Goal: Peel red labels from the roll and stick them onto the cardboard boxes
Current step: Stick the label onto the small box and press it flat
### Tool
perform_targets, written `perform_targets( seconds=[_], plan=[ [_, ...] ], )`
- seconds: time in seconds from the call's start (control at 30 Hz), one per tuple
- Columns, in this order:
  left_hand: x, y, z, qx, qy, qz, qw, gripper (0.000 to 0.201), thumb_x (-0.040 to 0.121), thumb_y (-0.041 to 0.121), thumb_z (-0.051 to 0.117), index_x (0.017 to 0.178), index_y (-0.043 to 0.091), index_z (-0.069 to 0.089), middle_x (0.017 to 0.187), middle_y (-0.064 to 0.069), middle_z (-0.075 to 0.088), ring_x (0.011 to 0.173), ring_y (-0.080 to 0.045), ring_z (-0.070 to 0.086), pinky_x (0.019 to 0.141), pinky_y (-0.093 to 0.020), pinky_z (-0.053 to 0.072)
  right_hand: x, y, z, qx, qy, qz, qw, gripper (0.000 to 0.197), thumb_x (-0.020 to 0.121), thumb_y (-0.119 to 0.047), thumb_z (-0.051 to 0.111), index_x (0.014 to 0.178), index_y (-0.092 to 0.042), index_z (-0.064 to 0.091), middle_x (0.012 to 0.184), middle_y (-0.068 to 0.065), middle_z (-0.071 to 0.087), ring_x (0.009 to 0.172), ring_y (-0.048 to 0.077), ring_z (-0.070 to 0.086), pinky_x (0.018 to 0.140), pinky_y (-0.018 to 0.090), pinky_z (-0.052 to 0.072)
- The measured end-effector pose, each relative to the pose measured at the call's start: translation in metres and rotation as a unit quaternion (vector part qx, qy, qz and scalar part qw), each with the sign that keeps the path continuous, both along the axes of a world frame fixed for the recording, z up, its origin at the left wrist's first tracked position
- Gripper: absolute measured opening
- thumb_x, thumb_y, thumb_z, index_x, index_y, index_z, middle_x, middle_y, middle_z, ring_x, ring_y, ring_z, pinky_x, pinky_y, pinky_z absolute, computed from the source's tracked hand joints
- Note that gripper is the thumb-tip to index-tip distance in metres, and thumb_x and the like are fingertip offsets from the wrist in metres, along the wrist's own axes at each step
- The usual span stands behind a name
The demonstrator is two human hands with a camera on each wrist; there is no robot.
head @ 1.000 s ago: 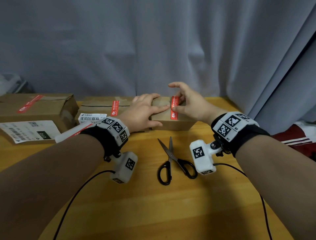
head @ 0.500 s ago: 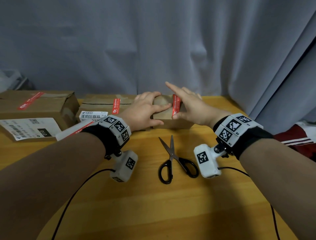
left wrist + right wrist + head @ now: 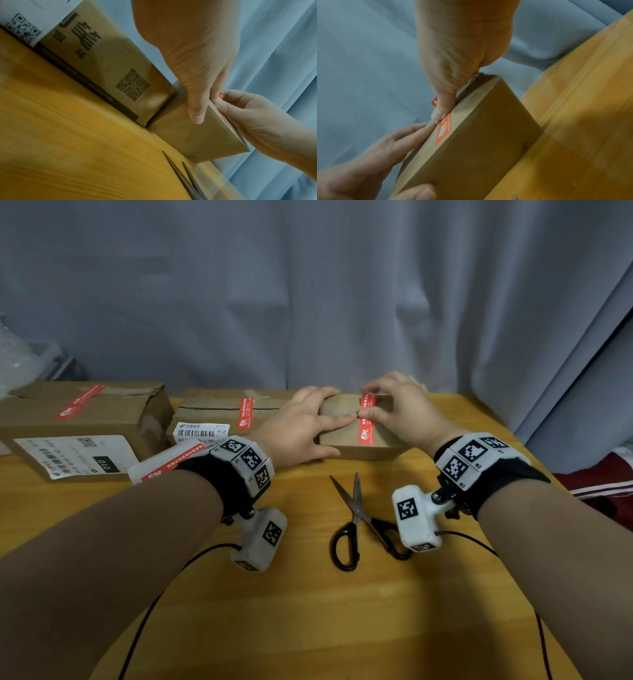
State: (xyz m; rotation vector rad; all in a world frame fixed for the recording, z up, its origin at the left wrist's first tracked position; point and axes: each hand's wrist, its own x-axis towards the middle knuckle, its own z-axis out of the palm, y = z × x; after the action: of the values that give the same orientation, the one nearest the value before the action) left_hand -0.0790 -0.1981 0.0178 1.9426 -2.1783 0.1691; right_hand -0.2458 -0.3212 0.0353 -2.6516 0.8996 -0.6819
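A small cardboard box [image 3: 346,440] stands at the middle back of the wooden table [image 3: 308,611]. A red label [image 3: 365,433] runs front to back across its top; the right wrist view shows the label [image 3: 444,131] lying on the box [image 3: 479,135]. My left hand [image 3: 339,433] grips the box, thumb on the front face and fingers on top. My right hand [image 3: 363,402] has curled fingers; its thumb presses the label's middle while thumb and index finger pinch its far part. A white backing strip with red labels [image 3: 161,467] lies by my left wrist.
Two larger cardboard boxes stand to the left, the middle one [image 3: 212,414] and the big one [image 3: 85,419], each with a red label on top. Open scissors [image 3: 356,518] lie in front of the small box. A grey curtain [image 3: 308,302] hangs behind; the table ends at right.
My right hand went from flat fingers stroking over the label to curled fingers, thumb on the label. The left hand has kept its hold on the small box.
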Motion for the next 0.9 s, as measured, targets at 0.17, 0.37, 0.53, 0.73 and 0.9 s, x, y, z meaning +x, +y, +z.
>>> perform_targets(
  seconds=[0.17,0.37,0.53,0.73,0.9],
  plan=[
    [0.001,0.001,-0.002,-0.001,-0.002,-0.007,1.000,0.062,0.082,0.048,0.061,0.139,0.036,0.041,0.151,-0.008,0.024,0.139,-0.025,0.018,0.116,-0.036,0.015,0.011,-0.002,-0.002,0.133,-0.117,-0.033,0.984,0.020,0.083,-0.031,0.068,0.088,-0.011,0.066,0.079,-0.006,0.060,0.082,0.013,0.057,0.081,0.031,0.050],
    [0.005,-0.005,-0.001,0.007,0.000,0.001,1.000,0.060,0.082,0.049,0.061,0.138,0.038,0.043,0.152,-0.008,0.024,0.139,-0.025,0.019,0.116,-0.038,0.017,0.022,-0.013,-0.004,0.161,-0.122,-0.055,0.978,0.022,0.084,-0.035,0.065,0.077,-0.015,0.062,0.069,-0.008,0.059,0.075,0.016,0.059,0.079,0.034,0.052],
    [0.006,-0.005,0.000,0.008,-0.008,0.001,1.000,0.060,0.082,0.050,0.060,0.138,0.039,0.042,0.152,-0.008,0.024,0.139,-0.025,0.020,0.116,-0.039,0.018,0.026,-0.021,-0.002,0.196,-0.112,-0.108,0.968,0.027,0.075,-0.051,0.067,0.077,-0.024,0.062,0.077,-0.008,0.064,0.084,0.018,0.064,0.091,0.048,0.049],
    [0.003,-0.001,0.000,0.009,-0.003,0.002,1.000,0.060,0.082,0.049,0.060,0.138,0.040,0.040,0.153,-0.006,0.022,0.139,-0.025,0.018,0.116,-0.039,0.017,0.018,-0.012,-0.003,0.162,-0.147,-0.104,0.970,0.024,0.089,-0.041,0.053,0.083,-0.024,0.069,0.090,-0.003,0.070,0.096,0.022,0.063,0.098,0.047,0.044],
    [0.002,-0.002,0.001,0.012,0.004,0.006,1.000,0.061,0.081,0.049,0.061,0.138,0.039,0.041,0.152,-0.007,0.022,0.139,-0.025,0.019,0.116,-0.036,0.014,-0.005,0.003,-0.009,-0.080,-0.047,-0.044,0.995,0.026,0.093,-0.032,0.050,0.114,-0.027,0.065,0.111,0.000,0.061,0.110,0.021,0.050,0.091,0.032,0.025]
  ],
)
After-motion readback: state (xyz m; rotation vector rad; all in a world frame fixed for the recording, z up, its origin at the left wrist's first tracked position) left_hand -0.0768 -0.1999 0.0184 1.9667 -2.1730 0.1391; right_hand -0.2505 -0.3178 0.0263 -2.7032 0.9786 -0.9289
